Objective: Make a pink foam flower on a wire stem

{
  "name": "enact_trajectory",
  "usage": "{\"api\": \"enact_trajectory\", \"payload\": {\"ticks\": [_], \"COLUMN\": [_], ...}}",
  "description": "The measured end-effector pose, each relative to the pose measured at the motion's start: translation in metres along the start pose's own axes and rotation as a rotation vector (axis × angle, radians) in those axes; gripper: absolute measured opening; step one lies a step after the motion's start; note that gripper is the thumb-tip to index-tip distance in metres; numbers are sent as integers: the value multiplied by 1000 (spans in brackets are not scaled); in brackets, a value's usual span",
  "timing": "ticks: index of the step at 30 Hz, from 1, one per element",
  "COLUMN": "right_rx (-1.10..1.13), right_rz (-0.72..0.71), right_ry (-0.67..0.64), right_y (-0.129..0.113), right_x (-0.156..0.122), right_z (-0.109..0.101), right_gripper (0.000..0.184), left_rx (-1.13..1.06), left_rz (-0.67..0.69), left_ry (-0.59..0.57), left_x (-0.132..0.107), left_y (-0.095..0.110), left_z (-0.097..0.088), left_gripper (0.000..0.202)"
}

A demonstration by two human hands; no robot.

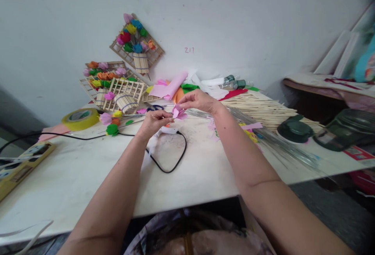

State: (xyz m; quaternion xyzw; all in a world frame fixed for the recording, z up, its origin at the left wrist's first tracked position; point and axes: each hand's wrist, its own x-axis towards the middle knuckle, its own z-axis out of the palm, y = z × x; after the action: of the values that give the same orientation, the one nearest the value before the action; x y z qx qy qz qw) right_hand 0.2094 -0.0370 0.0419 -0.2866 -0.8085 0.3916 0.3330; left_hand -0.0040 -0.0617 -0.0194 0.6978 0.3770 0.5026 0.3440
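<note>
Both my hands meet over the middle of the white table [88,176] around a small pink paper flower [177,112]. My left hand [154,122] pinches it from below, fingers closed. My right hand [199,100] pinches its upper petals from the right, fingers closed too. Under the hands lies a white tool with a black cord [172,161] looping toward me. Blue-handled scissors [155,108] lie just behind my left hand.
Finished flowers [109,124] and stick-frame baskets [125,92] stand at the back left. A yellow tape roll [80,119] and a power strip [20,167] lie left. Bamboo sticks [260,110], coloured paper sheets [170,87], glue bottles [234,83] and dark lids [294,130] lie right.
</note>
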Motion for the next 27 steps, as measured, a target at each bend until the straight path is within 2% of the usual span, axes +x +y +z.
{"api": "enact_trajectory", "payload": {"ticks": [9,13,15,19,27], "right_rx": [-7,-12,-2,28,111], "right_rz": [18,-11,-13,18,110], "right_ry": [10,-19,-18,21,-13], "right_y": [0,2,2,2,8], "right_x": [3,5,6,7,7], "right_z": [6,10,11,11,6], "right_gripper": [17,17,18,17,7], "left_rx": [78,180,278,434,361], "left_rz": [-11,24,69,121,82], "left_ry": [-109,-195,-198,-171,-230], "left_x": [-1,2,3,3,1], "left_y": [2,1,2,5,6], "left_z": [6,5,4,4,6], "left_gripper": [25,16,12,23,22]}}
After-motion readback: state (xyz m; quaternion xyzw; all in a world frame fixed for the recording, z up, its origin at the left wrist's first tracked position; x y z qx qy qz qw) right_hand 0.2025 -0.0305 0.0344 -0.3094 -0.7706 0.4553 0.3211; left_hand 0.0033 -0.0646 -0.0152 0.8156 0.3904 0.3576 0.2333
